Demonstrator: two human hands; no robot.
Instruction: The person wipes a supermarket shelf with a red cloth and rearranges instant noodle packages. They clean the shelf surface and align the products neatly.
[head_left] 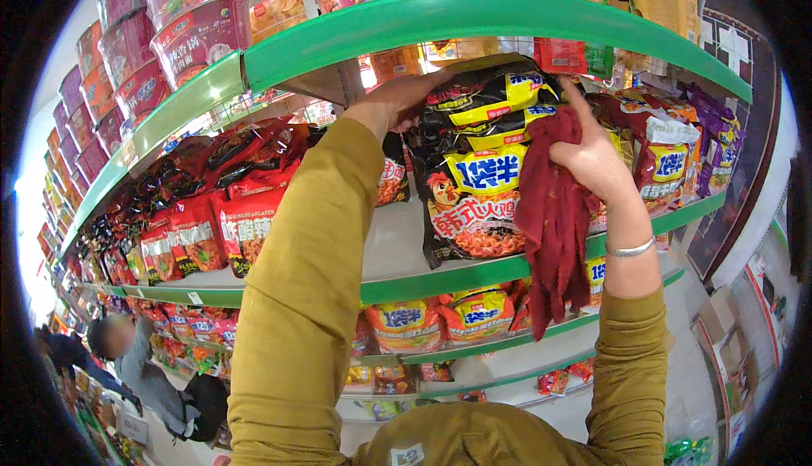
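Black bags of instant noodles (pixel 479 199) stand stacked front to back on the shelf before me, with yellow and red print and a cartoon chicken. My left hand (pixel 406 101) grips the upper left side of the black bags; its fingers are partly hidden behind them. At their right side is my right hand (pixel 587 149), which holds a dark red cloth (pixel 555 231) by thumb and palm, with the index finger stretched up along the bags' top corner. The cloth hangs down over the shelf's green front edge (pixel 444 281).
Red noodle bags (pixel 190 231) fill the shelf to the left; brown and purple bags (pixel 717 142) stand at the right. Close overhead runs a green-edged shelf (pixel 469 12) bearing stacked noodle tubs (pixel 203 41). Lower shelves hold more bags (pixel 406 323). A person in grey (pixel 152 377) is at the lower left.
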